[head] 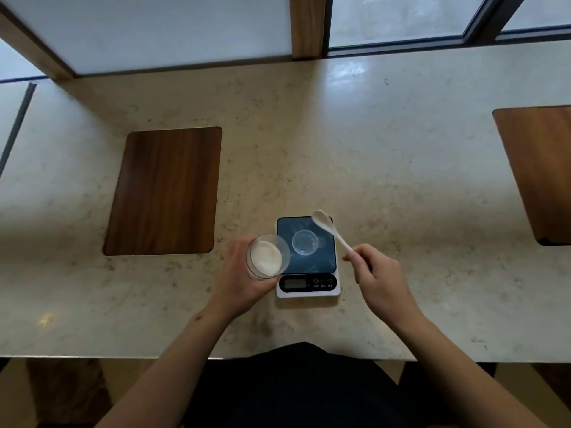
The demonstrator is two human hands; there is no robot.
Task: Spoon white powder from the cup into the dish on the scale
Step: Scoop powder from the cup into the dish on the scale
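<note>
Left hand [244, 273] wraps the cup [266, 256] of powder [265, 257], just left of the scale [307, 257] — right hand [375, 273] pinches the spoon [330, 231] above the dish [305, 242], bowl seemingly empty.

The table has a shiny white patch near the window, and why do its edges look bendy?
In the head view, the pale patch is window light glaring off the polished beige stone table; the wide-angle lens bows the table's edges and the brown wooden inlay panel. The small clear round dish on the dark-topped kitchen scale looks faint and soft.
</note>
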